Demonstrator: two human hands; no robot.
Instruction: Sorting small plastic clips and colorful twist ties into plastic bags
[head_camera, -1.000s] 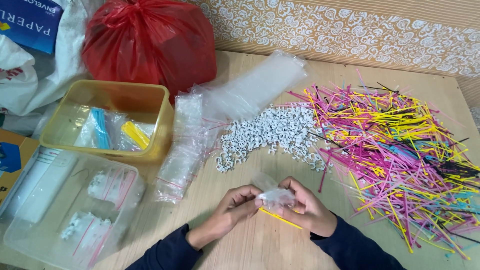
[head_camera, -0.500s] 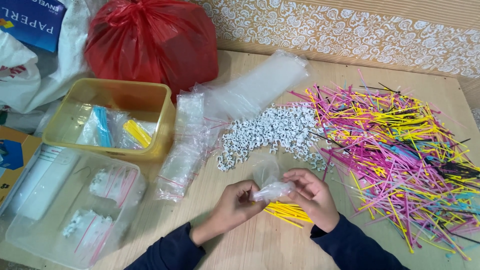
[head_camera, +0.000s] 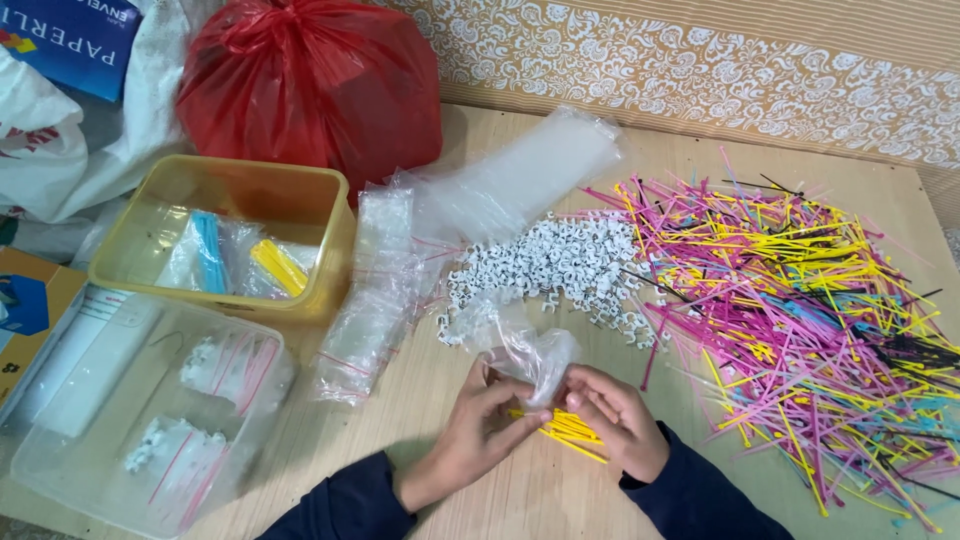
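Just beyond the small clear bag (head_camera: 525, 350) lies a heap of white clips (head_camera: 560, 270); left hand (head_camera: 480, 430) and right hand (head_camera: 615, 425) both pinch the crumpled, see-through bag above yellow ties (head_camera: 570, 432).

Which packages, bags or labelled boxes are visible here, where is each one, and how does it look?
Red plastic bag: back left, tied, bulging.
Blue printed package: top left corner, flat.
Yellow tub: left, rectangular, holds small filled bags.
Clear tray: front left, holds small bags of white clips.
Empty zip bags: centre, stacked, transparent.
Small clear bag: held by both hands.
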